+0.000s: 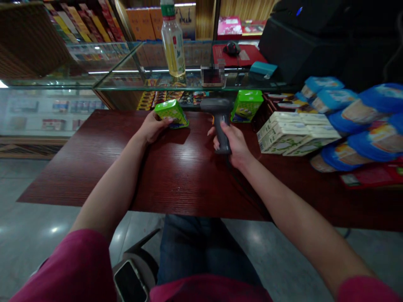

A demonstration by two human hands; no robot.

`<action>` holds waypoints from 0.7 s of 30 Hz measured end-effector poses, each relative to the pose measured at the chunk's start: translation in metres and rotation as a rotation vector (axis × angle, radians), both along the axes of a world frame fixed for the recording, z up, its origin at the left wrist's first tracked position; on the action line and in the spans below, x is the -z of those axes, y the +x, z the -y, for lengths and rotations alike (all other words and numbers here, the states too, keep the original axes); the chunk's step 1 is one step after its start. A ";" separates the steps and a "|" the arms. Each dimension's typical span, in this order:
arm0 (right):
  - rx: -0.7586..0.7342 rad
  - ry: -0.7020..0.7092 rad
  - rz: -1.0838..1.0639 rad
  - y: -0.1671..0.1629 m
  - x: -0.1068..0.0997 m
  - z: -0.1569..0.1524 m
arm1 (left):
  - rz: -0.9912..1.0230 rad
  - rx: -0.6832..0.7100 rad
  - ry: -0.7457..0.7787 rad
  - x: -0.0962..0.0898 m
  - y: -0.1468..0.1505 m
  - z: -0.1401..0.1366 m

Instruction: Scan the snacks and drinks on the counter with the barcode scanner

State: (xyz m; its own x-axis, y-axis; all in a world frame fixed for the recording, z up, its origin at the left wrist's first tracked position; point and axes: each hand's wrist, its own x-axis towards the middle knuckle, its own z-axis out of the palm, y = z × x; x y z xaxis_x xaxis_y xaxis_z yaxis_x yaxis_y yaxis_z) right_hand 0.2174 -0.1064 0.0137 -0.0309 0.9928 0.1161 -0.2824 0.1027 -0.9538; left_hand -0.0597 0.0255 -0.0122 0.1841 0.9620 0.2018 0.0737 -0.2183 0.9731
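Observation:
My left hand (pixel 155 127) grips a small green box (pixel 171 111), tilted, close above the far part of the dark red wooden counter (pixel 170 180). A black barcode scanner (pixel 222 130) is in my right hand (pixel 235 144), fingers wrapped round its handle. The scanner's head points left, towards the green box, with a gap between them. Just right of the scanner stands a second green box (pixel 247 105), upright near the counter's back edge and apart from both hands.
White cartons (pixel 297 132) and blue-lidded tubs (pixel 362 113) crowd the right side. Behind the counter is a glass case (pixel 132 79) bearing a clear bottle (pixel 174 46) and a computer mouse (pixel 232 48). A phone (pixel 130 282) lies on a stool below the front edge.

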 end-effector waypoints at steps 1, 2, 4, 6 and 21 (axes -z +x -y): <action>0.059 0.047 0.029 0.004 -0.007 0.001 | -0.011 -0.009 0.023 -0.001 0.009 0.005; 0.120 0.096 0.060 0.010 -0.014 0.002 | -0.024 -0.019 0.044 -0.002 0.020 0.012; 0.242 0.191 0.120 0.024 -0.026 0.005 | -0.035 -0.013 0.066 -0.002 0.046 0.026; 0.346 0.273 0.168 0.044 -0.034 0.009 | -0.007 0.042 0.054 0.001 0.074 0.038; 0.712 0.514 0.287 0.142 -0.024 0.042 | -0.107 -0.170 0.308 0.019 0.245 0.043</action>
State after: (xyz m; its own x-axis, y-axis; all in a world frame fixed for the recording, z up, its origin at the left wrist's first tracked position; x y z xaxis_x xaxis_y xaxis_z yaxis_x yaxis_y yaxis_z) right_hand 0.3591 -0.1488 0.0378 0.4714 0.6170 0.6302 0.2504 0.5915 -0.7664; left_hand 0.1852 -0.0173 -0.0315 0.0623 0.8780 0.4746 0.2321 -0.4753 0.8487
